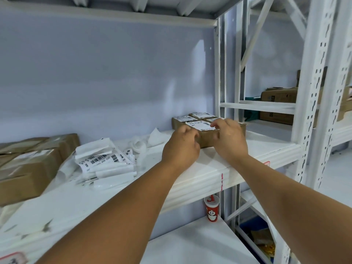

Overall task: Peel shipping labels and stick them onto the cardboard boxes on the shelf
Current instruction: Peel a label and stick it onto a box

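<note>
**Label down on the box, both hands on it**
A white shipping label (pixel 200 125) is laid on top of the small brown cardboard box (pixel 208 140) at the right of the white metal shelf (pixel 253 149), in front of more small labelled boxes (pixel 202 115). The label's right edge is pressed by the right hand (pixel 229 139) with relaxed fingers. The left hand (pixel 181 144) is curled at the box's left corner; a grasp cannot be told. Loose white label sheets (pixel 104 162) are heaped left, large brown cartons (pixel 28 164) at the far left, and a red paper cup (pixel 211 208) is seen below.

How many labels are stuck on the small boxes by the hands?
4 labels: rear left, rear right, front left, front right, partly hidden by the right hand.
</note>
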The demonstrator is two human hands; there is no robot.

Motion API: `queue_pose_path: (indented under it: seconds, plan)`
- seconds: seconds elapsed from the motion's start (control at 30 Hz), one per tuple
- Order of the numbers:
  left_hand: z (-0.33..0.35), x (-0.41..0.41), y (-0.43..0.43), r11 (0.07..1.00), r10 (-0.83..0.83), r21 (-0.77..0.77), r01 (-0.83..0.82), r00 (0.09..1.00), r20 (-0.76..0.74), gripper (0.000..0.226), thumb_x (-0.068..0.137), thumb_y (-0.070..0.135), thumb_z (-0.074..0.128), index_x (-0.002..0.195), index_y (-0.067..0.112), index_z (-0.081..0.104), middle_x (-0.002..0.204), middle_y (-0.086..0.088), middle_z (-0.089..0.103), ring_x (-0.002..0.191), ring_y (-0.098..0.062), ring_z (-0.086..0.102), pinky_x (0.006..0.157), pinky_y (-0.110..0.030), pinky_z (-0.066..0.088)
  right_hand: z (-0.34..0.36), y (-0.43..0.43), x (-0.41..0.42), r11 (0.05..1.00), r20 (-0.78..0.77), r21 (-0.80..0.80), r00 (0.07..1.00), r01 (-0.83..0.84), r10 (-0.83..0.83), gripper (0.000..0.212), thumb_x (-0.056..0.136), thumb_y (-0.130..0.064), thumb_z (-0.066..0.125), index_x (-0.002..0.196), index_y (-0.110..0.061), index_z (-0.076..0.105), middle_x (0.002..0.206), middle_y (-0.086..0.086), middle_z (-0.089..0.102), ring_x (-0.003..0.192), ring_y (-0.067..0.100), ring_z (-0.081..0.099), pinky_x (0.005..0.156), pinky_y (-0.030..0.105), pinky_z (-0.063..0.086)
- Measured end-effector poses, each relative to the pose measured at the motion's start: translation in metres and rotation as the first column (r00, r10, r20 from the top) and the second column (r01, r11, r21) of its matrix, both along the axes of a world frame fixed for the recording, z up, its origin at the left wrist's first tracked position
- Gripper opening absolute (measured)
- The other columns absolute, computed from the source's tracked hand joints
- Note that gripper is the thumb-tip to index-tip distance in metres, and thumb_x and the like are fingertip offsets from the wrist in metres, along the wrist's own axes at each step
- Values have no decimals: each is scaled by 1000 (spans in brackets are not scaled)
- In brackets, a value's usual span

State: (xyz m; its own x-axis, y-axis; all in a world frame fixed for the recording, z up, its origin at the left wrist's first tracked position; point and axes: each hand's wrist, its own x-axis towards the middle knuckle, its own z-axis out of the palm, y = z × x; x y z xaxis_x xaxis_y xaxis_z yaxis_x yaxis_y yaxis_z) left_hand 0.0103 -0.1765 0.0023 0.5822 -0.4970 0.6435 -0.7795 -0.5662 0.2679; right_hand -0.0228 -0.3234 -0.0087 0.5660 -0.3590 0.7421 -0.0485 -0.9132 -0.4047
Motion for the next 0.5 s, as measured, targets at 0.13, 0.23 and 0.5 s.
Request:
queue_pose_path:
  seconds: [0.13, 0.23, 0.5]
  plan:
    - [18, -8, 41, 964, 113, 207, -167, 962, 248, 26, 90, 18, 44, 109, 18, 62, 121, 2, 52, 112, -20, 46, 78, -31, 41, 13, 40, 5, 983, 15, -52, 984, -177, 178, 23, 83, -3, 48, 91, -10, 68, 91, 10, 68, 93, 32, 57, 81, 38, 46]
    - [28, -10, 79, 938, 207, 197, -284, 919, 337, 29, 92, 18, 41, 115, 20, 59, 119, 1, 53, 109, -21, 47, 75, -30, 38, 19, 82, 5, 938, -119, 39, 930, -345, 347, 26, 86, -6, 47, 94, -16, 69, 93, 3, 71, 90, 22, 62, 79, 34, 49]
    - [18, 7, 196, 934, 357, 8, -357, 932, -57, 31, 88, 1, 44, 109, 14, 62, 111, -5, 65, 103, -26, 58, 86, -36, 47, 14, 179, 10, 784, -190, 287, 770, -550, 609, 26, 92, -14, 47, 99, -22, 70, 102, -5, 70, 90, 13, 63, 72, 14, 44]
